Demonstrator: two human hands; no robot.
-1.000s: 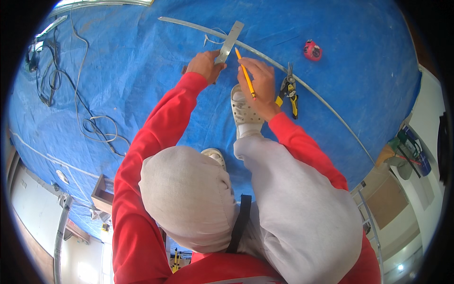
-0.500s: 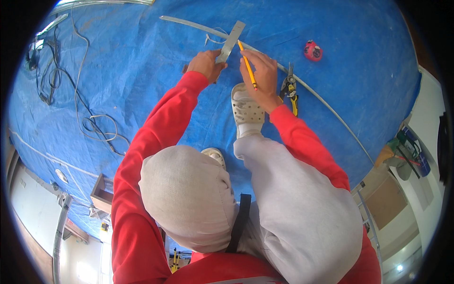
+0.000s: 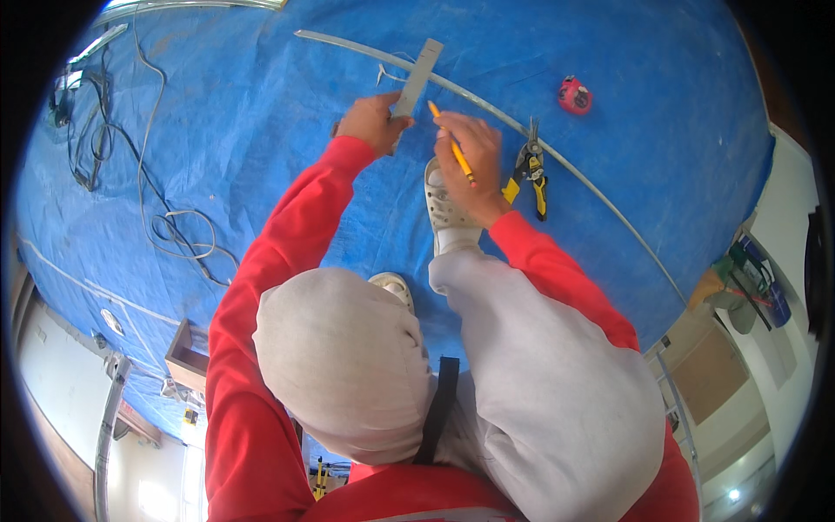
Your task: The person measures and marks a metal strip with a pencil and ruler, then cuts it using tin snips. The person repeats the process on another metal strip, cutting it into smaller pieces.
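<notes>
My left hand [image 3: 372,122] grips a metal square [image 3: 415,78], its blade lying across a long, thin pale metal strip [image 3: 591,187] that appears bowed in the fisheye view. My right hand [image 3: 470,165] holds a yellow pencil [image 3: 457,156], its tip a little right of the blade and below the strip. Black-and-yellow snips [image 3: 537,170] lie right of my right hand, by the strip. A pink tape measure [image 3: 575,96] rests farther up and right. My shoe [image 3: 444,204] is just under my right hand.
The blue tarp [image 3: 243,113] covers the floor. Tangled cords [image 3: 178,224] and metal pieces [image 3: 100,45] lie at left. A wooden box [image 3: 184,355] and a metal pole [image 3: 110,418] sit lower left. A ladder [image 3: 674,396] stands lower right, with bundled gear [image 3: 752,283] by the right wall.
The pencil tip first rose toward the strip beside the square's blade, then moved back down and slightly left with my right hand. My left hand and the square shifted slightly left.
</notes>
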